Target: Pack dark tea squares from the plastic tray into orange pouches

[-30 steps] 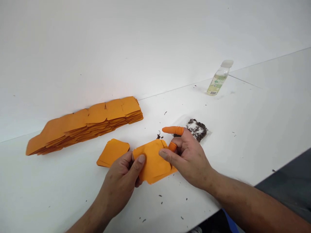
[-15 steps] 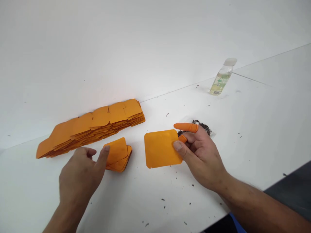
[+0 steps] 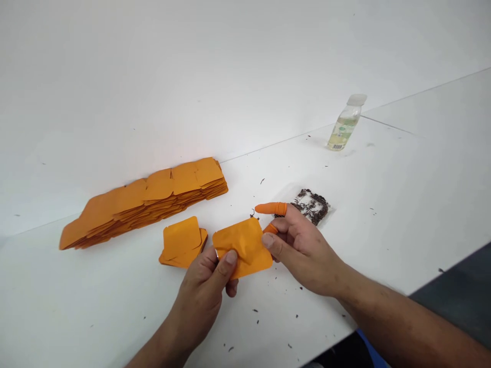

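An orange square packet [image 3: 251, 237] with rounded corners is held up over the table, its face creased near the thumb. My left hand [image 3: 210, 278] pinches its left and lower part, thumb on top and fingers beneath. At its right edge, my right hand [image 3: 303, 250] grips it between thumb and fingers, with orange covers on two fingers and the index finger stretched out. Just left of the packet lies a small pile of orange squares [image 3: 182, 237], touched by neither hand.
A long overlapping row of orange squares [image 3: 153, 197] lies along the wall at the left. Behind my right hand sits a clear bag with dark shreds [image 3: 310, 204]. A bottle of yellowish liquid [image 3: 344, 128] stands at the back right. Dark bits dot the white table [image 3: 238, 332].
My left hand has moved right, from the small pile to the packet, and now grips it. My right hand and the packet have shifted slightly left. The packet's face is now creased.
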